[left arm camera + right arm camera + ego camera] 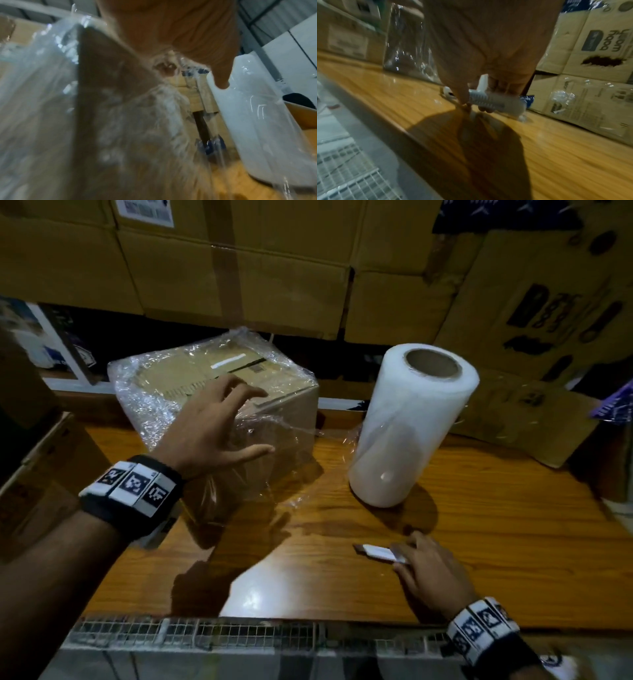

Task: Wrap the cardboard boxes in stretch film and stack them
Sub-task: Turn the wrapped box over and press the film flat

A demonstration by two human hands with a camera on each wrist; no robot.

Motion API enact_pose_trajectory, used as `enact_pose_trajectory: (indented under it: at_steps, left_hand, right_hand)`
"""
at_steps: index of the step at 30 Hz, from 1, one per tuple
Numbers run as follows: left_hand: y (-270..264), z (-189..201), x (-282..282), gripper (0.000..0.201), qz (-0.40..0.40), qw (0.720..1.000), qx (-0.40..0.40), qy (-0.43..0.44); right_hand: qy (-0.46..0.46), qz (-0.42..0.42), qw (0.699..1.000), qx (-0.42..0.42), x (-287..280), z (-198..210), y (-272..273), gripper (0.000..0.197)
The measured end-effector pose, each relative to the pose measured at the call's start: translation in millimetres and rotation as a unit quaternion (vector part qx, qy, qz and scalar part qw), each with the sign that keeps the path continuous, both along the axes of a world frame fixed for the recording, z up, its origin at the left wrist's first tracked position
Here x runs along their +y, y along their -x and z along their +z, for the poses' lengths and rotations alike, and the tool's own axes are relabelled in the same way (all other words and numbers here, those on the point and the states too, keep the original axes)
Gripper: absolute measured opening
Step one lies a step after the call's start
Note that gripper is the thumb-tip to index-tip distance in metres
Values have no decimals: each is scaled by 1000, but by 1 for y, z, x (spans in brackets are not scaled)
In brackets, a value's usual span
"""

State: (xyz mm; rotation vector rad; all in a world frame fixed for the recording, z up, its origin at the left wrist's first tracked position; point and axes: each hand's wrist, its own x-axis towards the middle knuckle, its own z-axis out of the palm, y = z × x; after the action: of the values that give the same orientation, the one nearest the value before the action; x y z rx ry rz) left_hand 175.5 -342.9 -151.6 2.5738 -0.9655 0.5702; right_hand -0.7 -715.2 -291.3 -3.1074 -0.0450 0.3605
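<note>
Stacked brown cartons (pixel 239 261) form the back wall, some taped, one with a white label, one at right printed with dark graphics.

Wooden worktop (pixel 479 542): orange-brown grain, glossy, with a wire-mesh rack (pixel 191 633) along its near edge.

Flattened printed cardboard (pixel 520 416): lies at the worktop's far right, behind the roll.

Cardboard box (pixel 284 405): stands on the worktop left of centre, covered in crinkled clear stretch film (pixel 144 392) that bunches at its left side and trails loose round its base. A thin strand of film runs from the box's right face across to the roll.

Stretch film roll (pixel 407 422): white, on a cardboard core, standing upright near the box's right side, the two apart except for that strand.

Left hand (pixel 212 422): fingers spread and relaxed over the box's near top corner, thumb extended along the front face; gripping nothing. The left wrist view is blurred and shows the thumb (pixel 221 81) in front of the roll. A marker-patterned wristband (pixel 133 487) sits on the wrist.

Right hand (pixel 431 573): low over the worktop near the front edge, fingers curled round a small white cutter (pixel 376 552); the right wrist view shows its ribbed body (pixel 488 100) held in the fingers.
</note>
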Motion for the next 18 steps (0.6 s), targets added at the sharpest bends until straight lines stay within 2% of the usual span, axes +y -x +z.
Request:
enact_pose_trajectory:
  at_steps: [1, 3, 5, 6, 7, 8, 11, 13, 16, 18]
  left_hand:
    - [4, 2, 2, 95, 26, 1000, -10, -2]
    - [12, 4, 10, 112, 92, 996, 0, -5]
    - [14, 1, 18, 134, 157, 986, 27, -47]
    - [12, -3, 22, 140, 179, 980, 43, -82]
    - [10, -8, 24, 141, 192, 973, 56, -113]
    - [8, -14, 26, 139, 196, 970, 65, -130]
    - [3, -27, 26, 133, 191, 968, 58, -153]
    - [2, -29, 26, 128, 202, 966, 40, -158]
    - [3, -25, 37, 126, 189, 967, 29, -167]
    - [3, -21, 49, 126, 177, 968, 34, -177]
  right_hand:
    - [-7, 7, 1000, -22, -1, 12, -1, 43]
    - [-68, -1, 981, -179, -1, 54, -8, 49]
    - [-104, -6, 921, -375, -4, 111, -26, 66]
    - [-86, -7, 904, -419, -6, 142, -39, 81]
    - [-52, 3, 906, -419, -8, 170, -55, 94]
    - [-10, 23, 922, -386, -10, 190, -74, 103]
    - [73, 85, 965, -238, -4, 220, -126, 113]
    - [92, 107, 971, -195, -1, 227, -147, 112]
    - [76, 153, 968, -185, -18, 235, -152, 105]
    - [59, 162, 970, -169, -37, 236, -146, 114]
